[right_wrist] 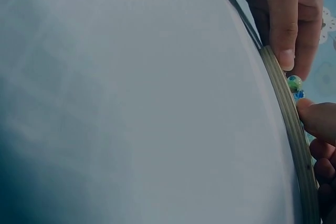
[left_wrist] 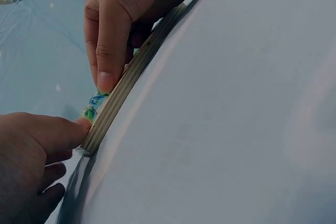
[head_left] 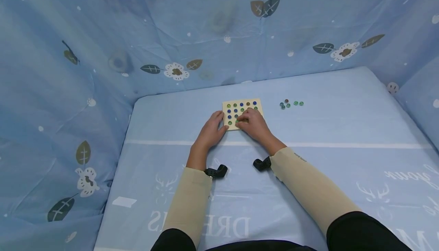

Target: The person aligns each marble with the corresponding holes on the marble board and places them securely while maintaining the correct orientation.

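A pale wooden board (head_left: 234,127) with rows of glass marbles lies on the table. My left hand (head_left: 210,131) holds its left side, with the thumb at the near corner and the fingers along the edge. Over the near row, my right hand (head_left: 254,125) pinches a green marble (head_left: 236,121) at its fingertips, mostly covered by them. In the left wrist view, the board's layered edge (left_wrist: 119,93) runs between both hands, and a green marble (left_wrist: 90,114) sits by the left thumb. The right hand hides part of the board's near right area.
Several loose marbles (head_left: 288,105), mostly green with one reddish-brown, lie right of the board. A light blue printed cloth (head_left: 343,117) covers the table. Blue patterned fabric (head_left: 219,34) hangs behind and at the sides. A white patch (head_left: 124,202) lies at the left front.
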A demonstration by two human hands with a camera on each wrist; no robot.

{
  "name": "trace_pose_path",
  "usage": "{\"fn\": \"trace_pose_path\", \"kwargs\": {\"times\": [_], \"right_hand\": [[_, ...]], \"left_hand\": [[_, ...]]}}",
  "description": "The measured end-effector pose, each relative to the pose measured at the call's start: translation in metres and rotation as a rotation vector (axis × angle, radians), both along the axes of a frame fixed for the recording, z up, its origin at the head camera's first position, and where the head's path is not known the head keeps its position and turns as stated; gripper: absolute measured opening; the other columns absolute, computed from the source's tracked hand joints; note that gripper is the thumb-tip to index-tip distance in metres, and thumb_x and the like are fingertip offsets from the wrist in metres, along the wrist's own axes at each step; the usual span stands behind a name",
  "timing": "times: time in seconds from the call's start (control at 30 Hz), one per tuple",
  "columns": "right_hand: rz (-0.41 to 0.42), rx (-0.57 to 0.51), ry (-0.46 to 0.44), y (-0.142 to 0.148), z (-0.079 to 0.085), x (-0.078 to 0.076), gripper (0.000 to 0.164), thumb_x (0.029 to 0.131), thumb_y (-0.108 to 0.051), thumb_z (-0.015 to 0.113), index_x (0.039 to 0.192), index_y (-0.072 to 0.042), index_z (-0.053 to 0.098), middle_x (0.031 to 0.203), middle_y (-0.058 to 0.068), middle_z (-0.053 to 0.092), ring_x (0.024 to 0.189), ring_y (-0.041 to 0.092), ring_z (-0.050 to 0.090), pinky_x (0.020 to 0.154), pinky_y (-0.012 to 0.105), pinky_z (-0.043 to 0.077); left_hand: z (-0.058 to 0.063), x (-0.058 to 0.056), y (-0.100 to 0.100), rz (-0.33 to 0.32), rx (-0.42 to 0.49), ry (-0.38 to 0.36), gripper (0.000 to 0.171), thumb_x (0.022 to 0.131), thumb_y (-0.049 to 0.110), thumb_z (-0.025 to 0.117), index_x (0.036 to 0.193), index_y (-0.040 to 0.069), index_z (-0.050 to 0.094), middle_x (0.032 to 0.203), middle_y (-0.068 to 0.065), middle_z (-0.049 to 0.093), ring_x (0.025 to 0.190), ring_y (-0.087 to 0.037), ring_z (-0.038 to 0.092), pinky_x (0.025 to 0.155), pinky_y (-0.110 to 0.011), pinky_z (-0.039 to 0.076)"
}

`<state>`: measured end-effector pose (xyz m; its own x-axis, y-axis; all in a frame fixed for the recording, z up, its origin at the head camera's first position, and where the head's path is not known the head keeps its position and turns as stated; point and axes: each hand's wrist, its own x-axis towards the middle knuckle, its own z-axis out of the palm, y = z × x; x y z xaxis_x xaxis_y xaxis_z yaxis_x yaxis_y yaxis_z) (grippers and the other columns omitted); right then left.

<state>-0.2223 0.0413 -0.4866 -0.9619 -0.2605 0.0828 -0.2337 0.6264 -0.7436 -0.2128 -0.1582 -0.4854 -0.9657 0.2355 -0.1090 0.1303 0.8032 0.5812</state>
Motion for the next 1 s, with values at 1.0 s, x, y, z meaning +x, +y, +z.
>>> {"fn": "trace_pose_path", "kwargs": {"times": [1.0], "right_hand": [[-0.014, 0.028, -0.003, -0.0007, 0.0019, -0.0012, 0.019, 0.088, -0.023, 0.076, 0.101, -0.009, 0.078, 0.103, 0.007, 0.062, 0.099, 0.026, 0.055, 0.086, 0.042, 0.048]], "left_hand": [[0.0021, 0.0016, 0.0025, 0.064, 0.034, 0.14, 0.051, 0.092, 0.032, 0.07, 0.137, 0.011, 0.059, 0.134, -0.007, 0.054, 0.128, -0.024, 0.049, 0.108, -0.043, 0.044]]}}
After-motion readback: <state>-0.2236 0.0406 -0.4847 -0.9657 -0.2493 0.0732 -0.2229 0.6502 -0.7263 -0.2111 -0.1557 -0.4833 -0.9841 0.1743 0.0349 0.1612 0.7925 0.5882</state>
